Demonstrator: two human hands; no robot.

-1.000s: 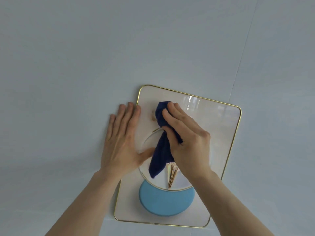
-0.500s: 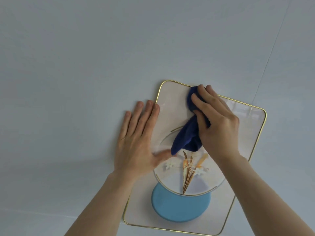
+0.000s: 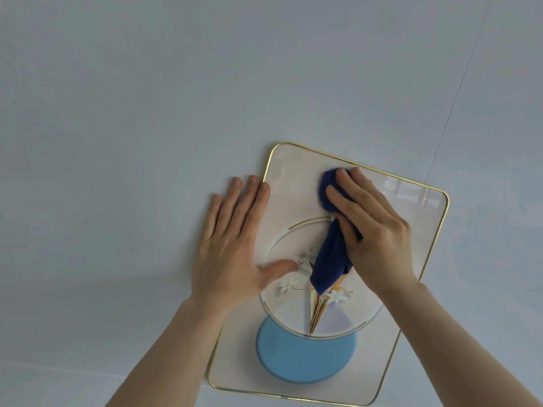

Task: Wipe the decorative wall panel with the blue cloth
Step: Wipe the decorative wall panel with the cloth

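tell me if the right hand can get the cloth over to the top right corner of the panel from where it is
Probably yes. The right hand presses the blue cloth on the upper middle of the panel, and the stretch toward the top right corner is bare. The left hand lies flat at the opposite edge, out of the way.

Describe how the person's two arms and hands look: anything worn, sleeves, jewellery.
Both forearms are bare up to the picture's edge, with no sleeves in sight. The left hand and right hand wear no gloves, rings, watch or bracelets. The visible fingernails are short and unpainted.
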